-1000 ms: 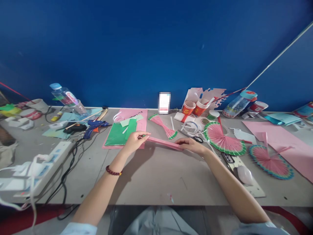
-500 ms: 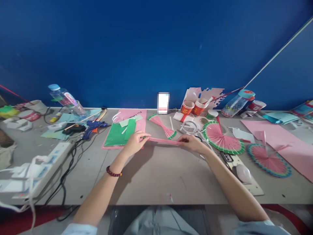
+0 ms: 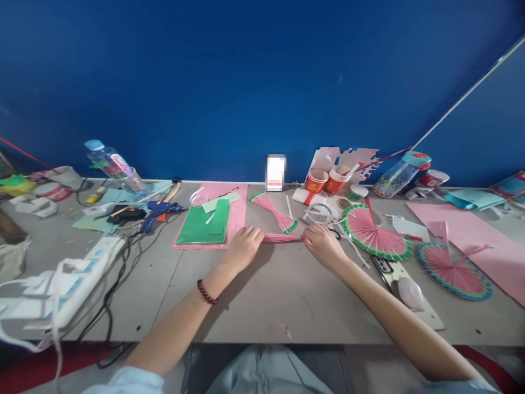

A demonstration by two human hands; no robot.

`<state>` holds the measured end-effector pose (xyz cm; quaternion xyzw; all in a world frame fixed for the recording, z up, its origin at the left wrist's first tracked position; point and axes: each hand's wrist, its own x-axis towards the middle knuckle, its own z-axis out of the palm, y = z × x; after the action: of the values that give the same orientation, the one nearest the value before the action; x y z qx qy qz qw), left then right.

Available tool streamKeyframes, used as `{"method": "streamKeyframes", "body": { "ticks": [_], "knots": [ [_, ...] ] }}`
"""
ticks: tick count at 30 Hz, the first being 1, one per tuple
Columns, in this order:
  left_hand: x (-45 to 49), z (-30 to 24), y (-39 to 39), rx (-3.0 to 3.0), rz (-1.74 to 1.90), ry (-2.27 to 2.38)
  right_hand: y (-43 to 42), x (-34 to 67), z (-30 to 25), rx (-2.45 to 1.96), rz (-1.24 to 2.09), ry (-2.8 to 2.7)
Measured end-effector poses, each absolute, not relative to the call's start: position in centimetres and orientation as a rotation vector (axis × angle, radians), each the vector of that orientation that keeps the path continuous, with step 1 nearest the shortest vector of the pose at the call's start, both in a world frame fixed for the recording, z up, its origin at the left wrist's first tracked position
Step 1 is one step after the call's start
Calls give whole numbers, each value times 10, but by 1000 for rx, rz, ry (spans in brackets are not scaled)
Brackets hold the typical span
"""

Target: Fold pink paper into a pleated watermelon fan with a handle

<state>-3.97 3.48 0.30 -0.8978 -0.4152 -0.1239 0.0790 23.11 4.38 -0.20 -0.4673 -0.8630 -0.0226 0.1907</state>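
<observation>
A narrow folded strip of pink paper stretches between my two hands, low over the table. My left hand is closed on its left end, palm down, the fingertips pressed onto it. On the right end my right hand is closed in the same way. Just beyond the strip lies a pleated pink paper fan with green edges, pinched at its middle. To the left, a green paper pack rests on a pink sheet. Scissors lie partly hidden behind my right hand.
A blue glue gun and a white power strip with cables stand left. Red paper cups are at the back. To the right lie a watermelon-coloured fan, a blue-edged fan, a phone and a white mouse.
My left hand has moved right and turned palm down over the strip, so less of it shows between my hands. The right hand has also turned palm down, its fingers now over the end.
</observation>
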Motion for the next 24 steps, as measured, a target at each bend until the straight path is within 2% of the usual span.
{"method": "streamKeyframes", "body": {
  "ticks": [10,24],
  "knots": [
    [-16,-15,32,-2562,-343,-1017,36,234,-23,-1212,-199,-2398],
    [-16,-19,32,-2604,-317,-1080,39,243,-24,-1182,-22,-2401]
  ]
}}
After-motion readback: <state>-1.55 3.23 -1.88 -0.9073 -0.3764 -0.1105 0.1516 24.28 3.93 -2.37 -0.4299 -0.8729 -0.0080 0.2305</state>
